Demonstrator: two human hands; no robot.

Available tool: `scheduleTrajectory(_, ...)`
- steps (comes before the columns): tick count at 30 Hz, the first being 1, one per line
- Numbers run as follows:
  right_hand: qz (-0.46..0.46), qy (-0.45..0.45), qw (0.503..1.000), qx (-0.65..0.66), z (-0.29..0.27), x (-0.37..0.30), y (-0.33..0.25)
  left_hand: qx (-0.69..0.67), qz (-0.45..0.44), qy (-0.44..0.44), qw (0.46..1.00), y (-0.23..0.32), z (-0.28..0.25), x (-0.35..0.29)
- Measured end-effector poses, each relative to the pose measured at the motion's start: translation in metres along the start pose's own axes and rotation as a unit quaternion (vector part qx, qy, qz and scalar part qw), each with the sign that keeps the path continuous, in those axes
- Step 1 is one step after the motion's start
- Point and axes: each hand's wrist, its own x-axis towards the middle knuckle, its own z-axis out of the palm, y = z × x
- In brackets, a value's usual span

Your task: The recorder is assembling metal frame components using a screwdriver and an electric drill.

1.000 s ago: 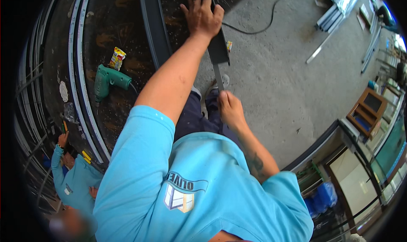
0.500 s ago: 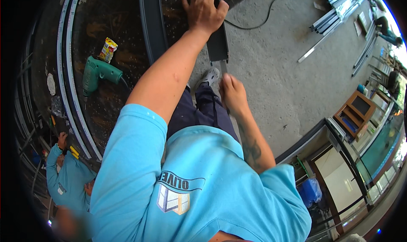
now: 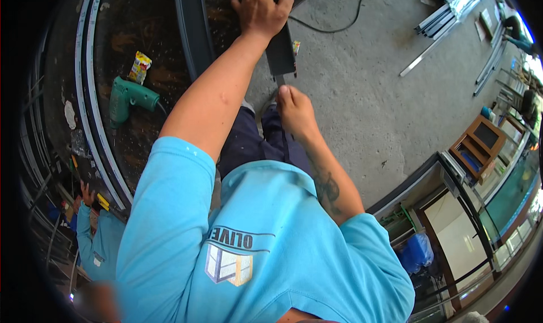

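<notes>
1. Now right hand closed around flat strip.
2. Strip sits at near end of dark profile; less shows than a second ago, so probably pushed further along it.
3. Left hand spread open on profile.
4. Green drill lies left.

Upside-down dark lettering and a shield emblem mark the blue shirt.

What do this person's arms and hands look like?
The left hand and right hand wear no gloves, and no watch shows. The left sleeve and right sleeve are short and light blue, with pale specks near the left hem. The right forearm bears a tattoo.
</notes>
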Motion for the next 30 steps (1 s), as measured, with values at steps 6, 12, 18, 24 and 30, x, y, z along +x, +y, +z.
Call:
scheduleTrajectory(6, 0.159, 0.033, 0.986, -0.041, -0.009, -0.009, 0.000, 0.010, -0.006, -0.018, 1.000, 0.001, 0.000, 0.000)
scheduleTrajectory(12, 0.108, -0.021, 0.991, -0.072, -0.011, -0.024, 0.032, 0.004, -0.019, -0.019, 1.000, 0.001, -0.001, 0.005)
scheduleTrajectory(18, 0.108, 0.145, 0.918, 0.354, -0.053, -0.093, 0.052, -0.013, -0.016, -0.003, 1.000, 0.002, -0.001, 0.002)
scheduleTrajectory(24, 0.289, -0.054, 0.781, 0.552, -0.004, -0.037, 0.000, 0.002, -0.019, 0.003, 1.000, 0.004, -0.002, 0.005)
scheduleTrajectory(30, 0.383, -0.013, 0.677, 0.628, 0.023, -0.032, -0.077, -0.002, -0.018, 0.014, 1.000, 0.000, 0.001, 0.003)
